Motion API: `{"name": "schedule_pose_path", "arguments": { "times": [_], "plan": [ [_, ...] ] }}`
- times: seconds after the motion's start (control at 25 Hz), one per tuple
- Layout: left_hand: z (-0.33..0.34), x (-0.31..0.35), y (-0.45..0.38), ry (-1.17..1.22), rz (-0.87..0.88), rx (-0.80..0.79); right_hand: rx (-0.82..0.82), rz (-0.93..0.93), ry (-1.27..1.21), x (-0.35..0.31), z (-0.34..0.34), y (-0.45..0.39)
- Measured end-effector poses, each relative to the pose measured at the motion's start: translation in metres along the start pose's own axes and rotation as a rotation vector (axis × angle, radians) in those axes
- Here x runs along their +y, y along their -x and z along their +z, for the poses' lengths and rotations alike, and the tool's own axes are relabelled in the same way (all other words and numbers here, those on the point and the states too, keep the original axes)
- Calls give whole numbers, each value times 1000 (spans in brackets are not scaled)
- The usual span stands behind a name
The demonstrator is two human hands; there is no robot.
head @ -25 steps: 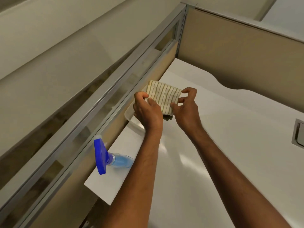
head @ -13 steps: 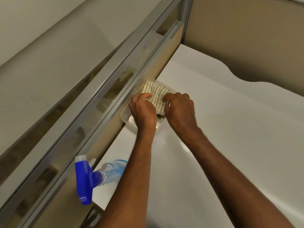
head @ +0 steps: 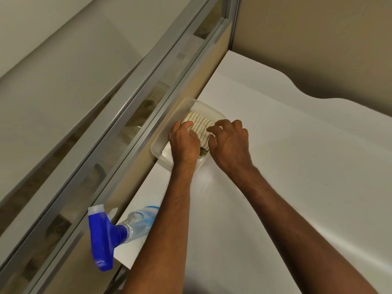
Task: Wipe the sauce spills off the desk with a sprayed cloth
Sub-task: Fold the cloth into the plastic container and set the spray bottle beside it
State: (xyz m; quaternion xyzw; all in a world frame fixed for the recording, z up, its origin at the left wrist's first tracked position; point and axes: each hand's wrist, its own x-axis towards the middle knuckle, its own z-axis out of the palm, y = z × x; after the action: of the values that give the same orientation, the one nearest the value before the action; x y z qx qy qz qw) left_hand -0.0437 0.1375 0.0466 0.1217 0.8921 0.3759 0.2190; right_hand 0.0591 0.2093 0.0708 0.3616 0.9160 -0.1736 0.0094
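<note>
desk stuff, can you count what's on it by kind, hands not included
cloth: 1, striped, folded, lying in the tub
clear plastic tub: 1
spray bottle: 1, blue head
total: 3 on the desk

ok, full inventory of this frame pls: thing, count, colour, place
striped cloth: 1, cream with dark stripes, folded, inside the tray
tray: 1, translucent white plastic, on the desk against the partition
spray bottle: 1, clear with a blue trigger head, desk's near-left edge
desk: 1, white, no spills visible
partition: 1, grey metal frame with glass, along the desk's left side
left hand: 1, on the cloth
right hand: 1, fingers spread at the cloth's right edge
</note>
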Motion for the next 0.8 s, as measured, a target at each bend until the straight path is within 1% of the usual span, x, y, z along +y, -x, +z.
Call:
{"name": "schedule_pose_path", "arguments": {
  "times": [0.16,0.28,0.44,0.64,0.8],
  "plan": [
    [-1,6,12,-49,59,29,76,30,-94,9,-4,18],
    [-4,6,31,-58,166,42,97,84,-181,21,-5,41],
    [-11,-3,67,-93,304,8,106,105,-218,40,-3,80],
    [-20,-36,135,-198,466,-72,69,128,-226,51,7,134],
    [-28,-75,185,-259,506,-117,43,141,-257,44,18,176]
  ]
}}
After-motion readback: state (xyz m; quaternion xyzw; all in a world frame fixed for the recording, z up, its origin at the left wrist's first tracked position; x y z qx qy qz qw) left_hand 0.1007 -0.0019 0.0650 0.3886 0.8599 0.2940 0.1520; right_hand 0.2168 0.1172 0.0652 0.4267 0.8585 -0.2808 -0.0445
